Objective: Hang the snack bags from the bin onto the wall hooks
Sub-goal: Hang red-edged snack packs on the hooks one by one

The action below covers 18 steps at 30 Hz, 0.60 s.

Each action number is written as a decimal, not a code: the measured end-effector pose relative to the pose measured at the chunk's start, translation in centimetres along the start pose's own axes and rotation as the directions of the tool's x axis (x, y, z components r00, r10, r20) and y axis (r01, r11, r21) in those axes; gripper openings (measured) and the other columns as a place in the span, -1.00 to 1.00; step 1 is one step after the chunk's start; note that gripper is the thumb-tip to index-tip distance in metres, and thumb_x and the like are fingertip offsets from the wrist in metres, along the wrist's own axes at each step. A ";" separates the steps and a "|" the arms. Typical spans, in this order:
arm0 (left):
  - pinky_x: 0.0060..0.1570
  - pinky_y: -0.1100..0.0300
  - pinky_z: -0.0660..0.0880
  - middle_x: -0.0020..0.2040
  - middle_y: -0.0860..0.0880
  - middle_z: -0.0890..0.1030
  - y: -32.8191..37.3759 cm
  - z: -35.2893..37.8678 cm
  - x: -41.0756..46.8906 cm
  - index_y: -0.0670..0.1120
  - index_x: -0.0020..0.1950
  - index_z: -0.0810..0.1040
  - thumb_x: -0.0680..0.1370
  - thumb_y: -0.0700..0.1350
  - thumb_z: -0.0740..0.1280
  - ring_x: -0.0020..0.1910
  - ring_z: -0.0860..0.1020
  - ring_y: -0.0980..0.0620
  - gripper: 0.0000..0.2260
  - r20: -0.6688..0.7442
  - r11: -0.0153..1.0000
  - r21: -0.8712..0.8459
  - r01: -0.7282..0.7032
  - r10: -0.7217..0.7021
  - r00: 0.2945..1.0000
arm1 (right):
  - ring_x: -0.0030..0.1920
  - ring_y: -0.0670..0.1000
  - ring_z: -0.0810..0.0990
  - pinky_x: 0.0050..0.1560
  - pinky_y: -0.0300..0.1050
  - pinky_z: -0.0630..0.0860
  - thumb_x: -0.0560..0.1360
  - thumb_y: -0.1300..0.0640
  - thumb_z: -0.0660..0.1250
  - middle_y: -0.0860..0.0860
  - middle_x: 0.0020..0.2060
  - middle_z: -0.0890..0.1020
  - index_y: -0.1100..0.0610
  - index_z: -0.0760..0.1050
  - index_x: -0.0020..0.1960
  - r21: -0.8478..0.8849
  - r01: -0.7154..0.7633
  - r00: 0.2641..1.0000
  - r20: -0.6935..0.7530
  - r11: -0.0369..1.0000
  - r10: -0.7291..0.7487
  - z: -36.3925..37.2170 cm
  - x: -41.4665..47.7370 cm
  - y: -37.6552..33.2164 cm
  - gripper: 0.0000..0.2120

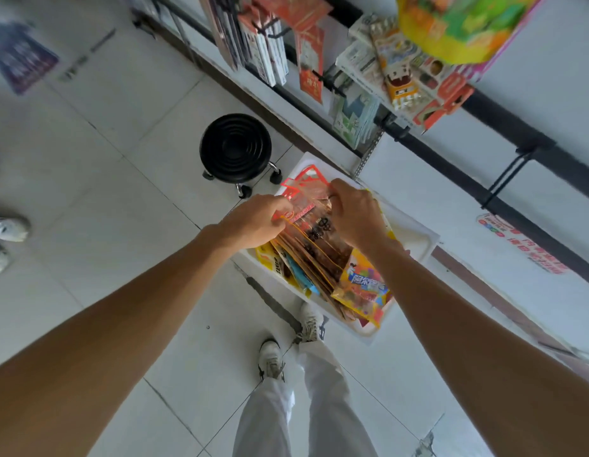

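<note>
left hand (pixel 256 219): fingers curled, pinching left top edge of the snack bags (pixel 314 235)
right hand (pixel 355 214): fingers curled, gripping right top edge of same stack
snack bags: brown, red-topped, fanned between both hands, above the bin (pixel 415 242)
bin: white, on floor, more bags inside
wall hooks (pixel 504 179): black, right, well apart from hands
stool (pixel 235 148): black, beside bin

The backs of my left hand (pixel 253 221) and right hand (pixel 357 214) hide how my fingers (pixel 334 189) grip the snack bags (pixel 314 234). Print on the floor poster (pixel 22 57) is blurred. The top edge cuts off a green-yellow pack (pixel 461 24).
</note>
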<state>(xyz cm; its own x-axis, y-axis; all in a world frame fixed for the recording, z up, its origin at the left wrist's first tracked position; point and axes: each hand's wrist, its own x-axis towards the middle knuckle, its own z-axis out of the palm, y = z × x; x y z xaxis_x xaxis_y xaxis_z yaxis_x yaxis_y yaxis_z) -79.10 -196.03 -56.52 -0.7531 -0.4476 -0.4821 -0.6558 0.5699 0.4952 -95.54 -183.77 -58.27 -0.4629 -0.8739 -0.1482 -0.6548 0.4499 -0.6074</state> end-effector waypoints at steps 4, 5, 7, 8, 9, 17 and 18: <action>0.22 0.22 0.37 0.33 0.00 0.53 1.7 -2.0 -2.7 -0.07 0.36 0.49 0.60 -0.16 0.29 0.31 0.48 0.05 -0.68 -0.037 1.000 -0.004 -0.008 0.008 0.999 | -0.32 0.13 0.48 -0.33 -0.10 0.24 0.57 0.29 0.17 0.09 -0.27 0.60 0.18 0.51 0.03 0.119 0.019 0.996 -0.092 0.993 -0.008 -3.9 -1.1 -2.6 -0.85; 0.23 0.22 0.37 0.34 -0.01 0.53 2.1 -2.5 -3.5 -0.07 0.37 0.48 0.61 -0.15 0.29 0.32 0.47 0.05 -0.68 -0.036 1.000 0.010 -0.009 0.009 0.999 | -0.30 0.14 0.51 -0.34 -0.07 0.30 0.56 0.28 0.17 0.09 -0.27 0.60 0.17 0.50 0.01 0.158 0.015 0.994 -0.113 0.987 0.003 -4.8 -1.2 -3.2 -0.86; 0.29 0.16 0.39 0.36 -0.04 0.51 2.3 -3.0 -5.2 -0.08 0.39 0.46 0.62 -0.13 0.27 0.34 0.46 0.03 -0.67 -0.005 0.998 0.062 0.003 -0.002 1.000 | -0.26 0.15 0.56 -0.30 0.00 0.46 0.54 0.27 0.17 0.09 -0.25 0.62 0.16 0.50 -0.01 0.257 -0.024 0.987 -0.145 0.966 0.063 -6.8 -1.5 -4.6 -0.86; 0.31 0.13 0.39 0.37 -0.05 0.50 2.2 -3.2 -5.9 -0.09 0.40 0.45 0.62 -0.11 0.26 0.35 0.46 0.02 -0.66 0.017 0.997 0.072 0.020 -0.021 1.000 | -0.24 0.13 0.57 -0.25 0.03 0.51 0.53 0.26 0.18 0.08 -0.22 0.64 0.15 0.51 -0.01 0.304 -0.050 0.983 -0.151 0.951 0.100 -7.8 -1.6 -5.3 -0.85; 0.33 0.11 0.39 0.38 -0.05 0.49 2.2 -3.5 -6.7 -0.09 0.42 0.43 0.63 -0.10 0.25 0.36 0.45 0.01 -0.65 0.037 0.997 0.066 0.037 -0.039 0.999 | -0.22 0.11 0.59 -0.21 0.06 0.55 0.51 0.25 0.19 0.07 -0.19 0.65 0.14 0.51 0.01 0.345 -0.066 0.980 -0.156 0.936 0.127 -8.9 -1.8 -6.0 -0.85; 0.30 0.09 0.40 0.43 -0.06 0.42 6.7 -8.9 -10.5 -0.05 0.50 0.29 0.61 0.04 0.29 0.36 0.44 -0.04 -0.51 -0.014 0.984 -0.167 0.062 -0.065 0.998 | -0.16 0.12 0.52 0.00 0.36 0.53 0.52 0.33 0.21 0.08 -0.20 0.55 0.12 0.48 -0.07 0.705 -0.069 0.973 -0.111 0.706 0.205 -15.5 -5.3 -11.6 -0.86; 0.30 0.08 0.40 0.39 -0.03 0.46 7.5 -9.5 -10.8 -0.03 0.47 0.34 0.59 0.03 0.33 0.33 0.46 -0.02 -0.52 -0.036 0.964 -0.264 0.025 -0.035 0.999 | -0.15 0.11 0.52 -0.02 0.36 0.54 0.53 0.33 0.21 0.11 -0.17 0.55 0.14 0.47 -0.05 0.739 -0.063 0.972 -0.107 0.671 0.210 -16.1 -5.9 -12.4 -0.86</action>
<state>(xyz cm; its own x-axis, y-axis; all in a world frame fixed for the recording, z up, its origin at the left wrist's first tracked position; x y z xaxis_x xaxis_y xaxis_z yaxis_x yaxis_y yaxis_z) -76.35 -193.47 -40.69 -0.7308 -0.4918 -0.4733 -0.6650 0.3568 0.6561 -94.35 -181.23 -37.33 -0.6518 -0.7347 -0.1880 0.0320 0.2210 -0.9747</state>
